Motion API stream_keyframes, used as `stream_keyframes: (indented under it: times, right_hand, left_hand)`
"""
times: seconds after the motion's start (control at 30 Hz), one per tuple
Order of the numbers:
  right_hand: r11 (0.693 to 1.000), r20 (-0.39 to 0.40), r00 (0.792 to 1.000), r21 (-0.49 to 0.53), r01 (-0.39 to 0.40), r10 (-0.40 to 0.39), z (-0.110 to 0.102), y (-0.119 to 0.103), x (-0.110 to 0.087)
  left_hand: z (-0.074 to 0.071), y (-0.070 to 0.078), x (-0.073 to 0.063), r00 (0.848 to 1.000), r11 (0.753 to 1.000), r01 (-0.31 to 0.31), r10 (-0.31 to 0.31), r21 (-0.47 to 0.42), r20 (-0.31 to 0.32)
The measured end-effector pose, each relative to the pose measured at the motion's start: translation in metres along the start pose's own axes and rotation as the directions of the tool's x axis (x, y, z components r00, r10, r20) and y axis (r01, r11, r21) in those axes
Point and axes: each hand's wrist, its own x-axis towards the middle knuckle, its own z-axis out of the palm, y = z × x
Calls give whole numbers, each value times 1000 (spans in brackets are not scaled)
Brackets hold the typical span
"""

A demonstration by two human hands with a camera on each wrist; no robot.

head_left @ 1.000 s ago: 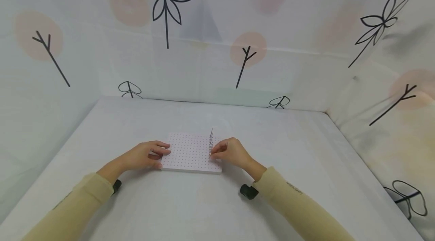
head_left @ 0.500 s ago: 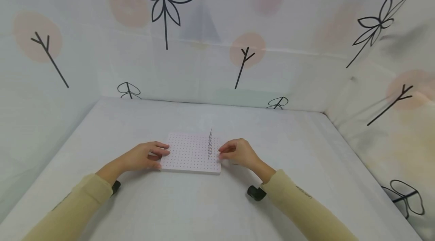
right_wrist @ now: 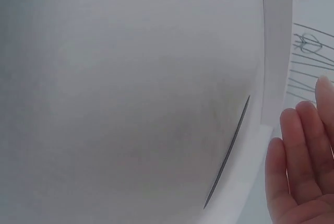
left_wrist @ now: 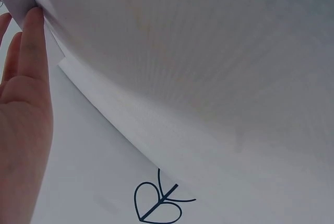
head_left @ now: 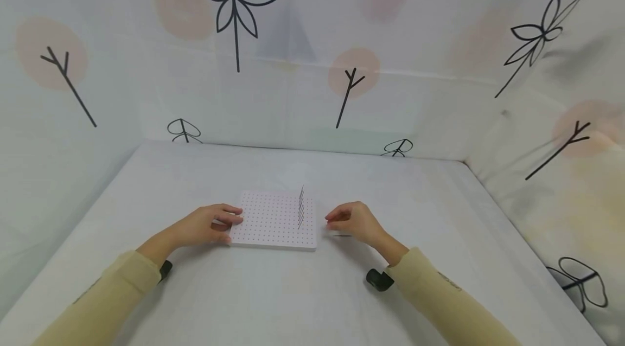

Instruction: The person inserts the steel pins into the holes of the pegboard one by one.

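Note:
A white board (head_left: 266,221) dotted with rows of small holes lies on the table. Several thin dark sticks (head_left: 300,207) stand in a row near its right side. My left hand (head_left: 207,224) rests at the board's left edge, its fingertips touching it. Right of the board, my right hand (head_left: 355,222) hovers with nothing seen in its fingers. Below it one loose dark stick (right_wrist: 228,151) with pointed ends lies on the table, partly covered by the hand in the head view. In the right wrist view, the fingers (right_wrist: 298,156) are extended beside the board's side.
A white cloth covers the table (head_left: 273,297). Pale walls with printed plants (head_left: 351,96) enclose its back and sides. A dark wrist device (head_left: 379,280) sits under the right wrist.
My right hand has left the row of standing sticks and moved right, off the board, above the loose stick. The left hand stays at the board's edge.

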Motion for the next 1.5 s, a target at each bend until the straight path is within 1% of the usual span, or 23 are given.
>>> stream_keyframes:
  times: [0.17,0.27,0.37,0.43,0.6,0.7,0.87,0.93,1.03,1.13,1.27,1.5]
  right_hand:
    - [1000,10,1000,-3,7,-7,-4,6,-3]
    - [1000,28,1000,3,6,-6,-6,9,-5]
    - [1000,48,999,13,-1,1,-9,12,-6]
    - [1000,61,998,19,-5,4,-12,14,-7]
    - [1000,101,995,-6,14,-13,-17,20,-9]
    - [999,131,991,-33,31,-26,-19,23,-9]
    - [996,158,987,-79,32,-19,-23,27,-9]
    - [995,164,986,-95,35,-19,-23,29,-8]
    - [992,185,982,-111,62,-40,-23,27,-7]
    - [992,211,977,-119,42,-16,-23,24,-7]
    - [990,230,972,-144,-5,38,-20,25,-5]
    - [987,268,963,-163,9,36,-20,24,-6]
  left_hand:
    - [-1,0,0,1000,1000,-12,12,-6,5]
    - [-1,1,0,1000,1000,-14,14,-9,6]
    - [-1,1,-1,1000,1000,-12,12,-6,5]
    - [0,1,-1,1000,1000,0,0,-8,2]
    - [0,0,0,1000,1000,8,-8,-5,3]
    - [0,-1,0,1000,1000,1,-1,-2,7]
    - [0,0,0,1000,1000,13,-13,-12,4]
    - [0,1,0,1000,1000,7,-7,-15,6]
    - [-1,1,0,1000,1000,-3,3,-16,5]
    - [-1,1,0,1000,1000,-8,8,-17,5]
    - [-1,0,0,1000,1000,-7,7,-15,6]
    - [-1,0,0,1000,1000,-10,10,-15,8]
